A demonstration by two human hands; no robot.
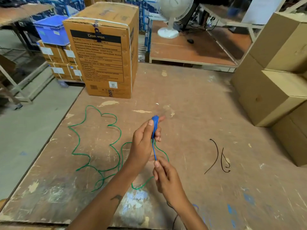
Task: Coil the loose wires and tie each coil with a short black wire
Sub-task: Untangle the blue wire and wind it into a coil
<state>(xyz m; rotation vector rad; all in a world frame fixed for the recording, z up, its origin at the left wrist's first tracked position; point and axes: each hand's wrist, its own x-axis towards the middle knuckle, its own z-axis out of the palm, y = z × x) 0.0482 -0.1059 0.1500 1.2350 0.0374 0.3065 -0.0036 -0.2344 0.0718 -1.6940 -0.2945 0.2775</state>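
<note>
A blue wire [155, 128] is wound in a tight coil around the fingers of my left hand [142, 143], which is held upright above the worn wooden table [191, 100]. Its free tail runs down to my right hand [164, 176], which pinches the end between thumb and forefinger. A long green wire [79, 141] lies loose in wavy loops on the table, to the left of and under my hands. Two short black wires [216, 155] lie on the table to the right, apart from both hands.
A tall printed cardboard box [106, 52] stands at the table's far left edge. Stacked plain cardboard boxes [272, 90] fill the right side. Beyond are a white fan [172, 15], a blue crate [53, 30] and the table's left edge over the floor.
</note>
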